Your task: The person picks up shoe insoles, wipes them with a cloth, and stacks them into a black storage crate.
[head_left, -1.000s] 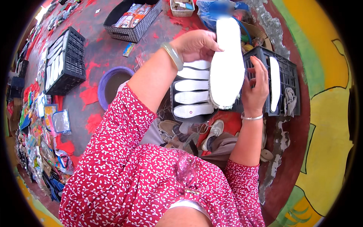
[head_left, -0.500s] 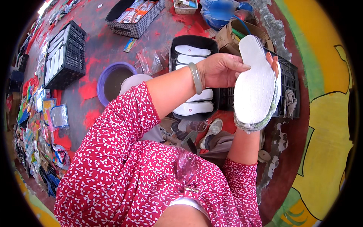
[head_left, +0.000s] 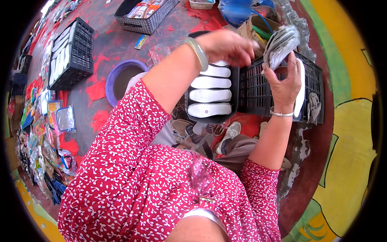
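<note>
- Currently pinching flat grey-and-white fuzzy insole bundle [head_left: 283,43] in right hand [head_left: 287,89], by far edge of black plastic lattice crate [head_left: 252,90].
- Holding left hand [head_left: 230,48] loosely spread, blurred, just left of crate.

Floor [head_left: 99,72]: gap between purple bucket [head_left: 109,86] and left crate [head_left: 83,54]
Black bin [head_left: 210,119], far end: under left hand [head_left: 230,46]
Near end: open above

You seem to be in a small makeshift workshop: white insoles [head_left: 210,95] line a black bin [head_left: 235,88] near you and a black crate [head_left: 82,54] on the left; plastic packets [head_left: 42,161] heap on the worn, red-patched floor [head_left: 100,42].
</note>
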{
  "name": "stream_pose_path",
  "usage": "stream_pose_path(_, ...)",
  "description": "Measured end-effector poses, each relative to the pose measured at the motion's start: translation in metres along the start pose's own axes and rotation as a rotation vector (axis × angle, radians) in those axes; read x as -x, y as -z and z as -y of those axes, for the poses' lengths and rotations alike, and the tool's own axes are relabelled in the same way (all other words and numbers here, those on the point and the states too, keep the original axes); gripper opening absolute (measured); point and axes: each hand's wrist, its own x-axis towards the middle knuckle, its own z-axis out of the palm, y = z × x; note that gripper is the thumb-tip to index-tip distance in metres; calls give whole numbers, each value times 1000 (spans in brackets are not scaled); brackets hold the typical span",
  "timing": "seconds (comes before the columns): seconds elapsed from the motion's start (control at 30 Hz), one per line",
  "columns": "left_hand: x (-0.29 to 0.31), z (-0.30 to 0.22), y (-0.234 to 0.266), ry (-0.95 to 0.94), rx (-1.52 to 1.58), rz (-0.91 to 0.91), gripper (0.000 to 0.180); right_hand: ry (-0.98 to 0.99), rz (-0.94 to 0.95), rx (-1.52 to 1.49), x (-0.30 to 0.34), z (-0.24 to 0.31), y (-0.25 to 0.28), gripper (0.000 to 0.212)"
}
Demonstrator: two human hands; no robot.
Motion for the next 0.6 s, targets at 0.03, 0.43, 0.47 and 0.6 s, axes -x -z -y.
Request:
stream_pose_path(0.03,1,-6,7,-102,173,-163,27,-36,56,25,1,-3,-1,71)
stream_pose_path(0.43,20,-17,41,-372,615,-414,19,217,1084,382,66,-64,-170,57)
stream_pose_path(0.47,24,-16,36,-368,603,-389,18,223,1104,396,81,-78,-187,56)
stream_pose_path(0.6,31,-15,42,-360,569,-328,17,130,1224,460,117,-103,-240,52)
